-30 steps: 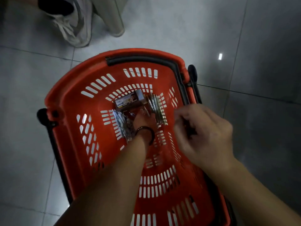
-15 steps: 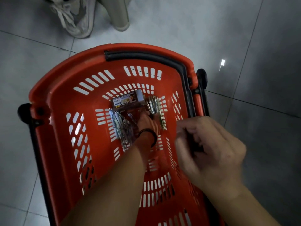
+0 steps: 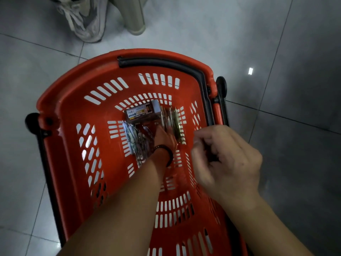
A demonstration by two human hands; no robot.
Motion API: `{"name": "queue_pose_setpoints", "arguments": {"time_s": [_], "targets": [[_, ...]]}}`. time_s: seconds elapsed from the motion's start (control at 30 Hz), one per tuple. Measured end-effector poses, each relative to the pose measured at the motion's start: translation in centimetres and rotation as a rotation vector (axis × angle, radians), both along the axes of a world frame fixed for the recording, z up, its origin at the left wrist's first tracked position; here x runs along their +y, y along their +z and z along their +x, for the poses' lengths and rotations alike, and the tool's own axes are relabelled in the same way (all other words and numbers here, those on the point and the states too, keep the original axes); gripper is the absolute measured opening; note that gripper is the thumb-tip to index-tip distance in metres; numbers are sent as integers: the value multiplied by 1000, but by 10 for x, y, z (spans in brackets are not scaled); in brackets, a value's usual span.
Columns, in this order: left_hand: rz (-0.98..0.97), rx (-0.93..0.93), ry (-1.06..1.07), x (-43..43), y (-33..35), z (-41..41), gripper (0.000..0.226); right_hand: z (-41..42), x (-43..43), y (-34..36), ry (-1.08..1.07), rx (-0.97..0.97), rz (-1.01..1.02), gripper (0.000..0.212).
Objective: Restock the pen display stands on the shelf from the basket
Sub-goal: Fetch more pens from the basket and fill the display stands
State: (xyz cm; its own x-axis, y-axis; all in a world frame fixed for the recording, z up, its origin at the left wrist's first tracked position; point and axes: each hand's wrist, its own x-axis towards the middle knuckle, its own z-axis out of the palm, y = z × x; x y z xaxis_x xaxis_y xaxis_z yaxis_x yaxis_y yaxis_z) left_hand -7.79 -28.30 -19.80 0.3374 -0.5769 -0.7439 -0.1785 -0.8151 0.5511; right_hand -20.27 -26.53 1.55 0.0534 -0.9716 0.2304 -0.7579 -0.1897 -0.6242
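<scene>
Head view: left hand (image 3: 164,137) deep in basket (image 3: 73,100), buried in loose pens (image 3: 136,143) just left of it, grip can't tell. Right hand (image 3: 227,159) curled, probably round pens, blurred. Light, slick, they roll: pinch a bunch mid-barrel.

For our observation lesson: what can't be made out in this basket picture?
Head view:
Left hand: fingers hidden among the pens, grip unclear.
Right hand: blurred; contents unclear.
Box label: too small to read.
Shoe: cut off by top edge.
Shelf: outside the frame.
</scene>
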Motion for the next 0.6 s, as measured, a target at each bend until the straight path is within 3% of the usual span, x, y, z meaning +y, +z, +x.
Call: {"name": "queue_pose_setpoints", "arguments": {"time_s": [0.03,0.13,0.2,0.27,0.33,0.47,0.6], "targets": [[104,169,215,-6,19,0,33,-1,1,-3,18,5,13,22],[-4,178,148,2,59,2,20,-3,1,-4,48,30,81,17],[-24,352,204,13,88,6,22,-3,-1,1,49,33,182,5],[-43,526,314,21,128,7,24,0,-2,13,18,10,381,4],[-73,566,351,25,171,13,23,6,-2,33,-43,-82,600,9],[-99,681,442,28,280,46,26,29,10,110,-210,-361,836,4],[-91,760,383,21,409,88,26,59,24,226,-133,-508,957,5]]}}
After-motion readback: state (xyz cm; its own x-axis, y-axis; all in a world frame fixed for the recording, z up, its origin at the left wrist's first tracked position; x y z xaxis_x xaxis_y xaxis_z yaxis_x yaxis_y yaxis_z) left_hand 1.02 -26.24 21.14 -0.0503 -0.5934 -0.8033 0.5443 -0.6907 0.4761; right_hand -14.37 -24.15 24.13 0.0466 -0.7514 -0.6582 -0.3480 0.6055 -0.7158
